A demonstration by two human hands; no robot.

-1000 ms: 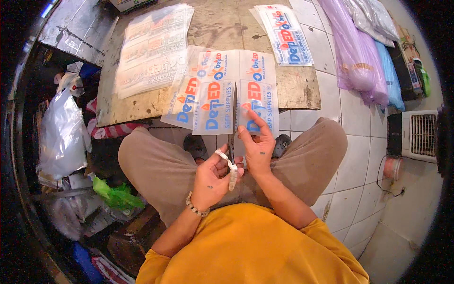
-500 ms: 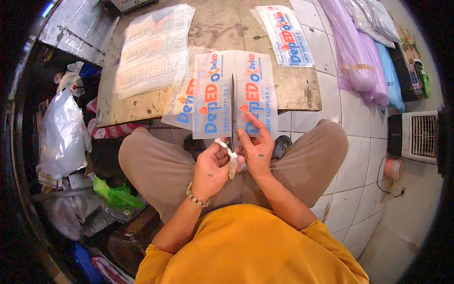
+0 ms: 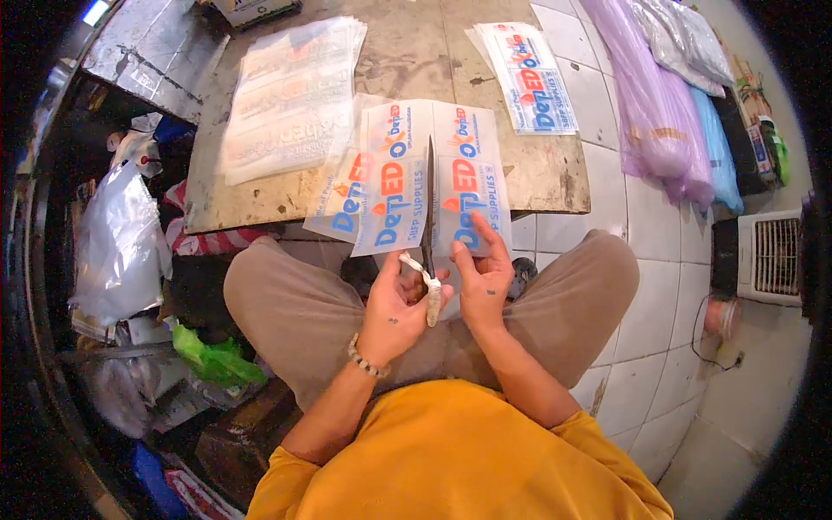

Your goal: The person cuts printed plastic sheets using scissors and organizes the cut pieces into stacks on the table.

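My left hand (image 3: 392, 314) grips a pair of scissors (image 3: 430, 204) whose handles are wrapped in whitish material. The dark blades point away from me along the middle of a translucent plastic sheet printed in blue and red. On the left of the blades lies one printed part (image 3: 390, 199), on the right another printed part (image 3: 472, 165). My right hand (image 3: 487, 284) pinches the near edge of the right part between thumb and forefinger. Another printed plastic sheet (image 3: 334, 204) lies partly under the left part. Whether the blades are fully closed is hard to see.
A worn wooden table (image 3: 546, 178) stands before my crossed legs. On it rest a stack of printed plastic sheets (image 3: 282, 104) at left and a smaller printed pile (image 3: 529, 78) at right. Purple plastic rolls (image 3: 663, 130) lie on the tiled floor; plastic bags (image 3: 117, 251) crowd the left.
The right part has tilted slightly, and its gap from the left part is a little wider near me. My right hand has shifted slightly right. The scissors stay in my left hand.
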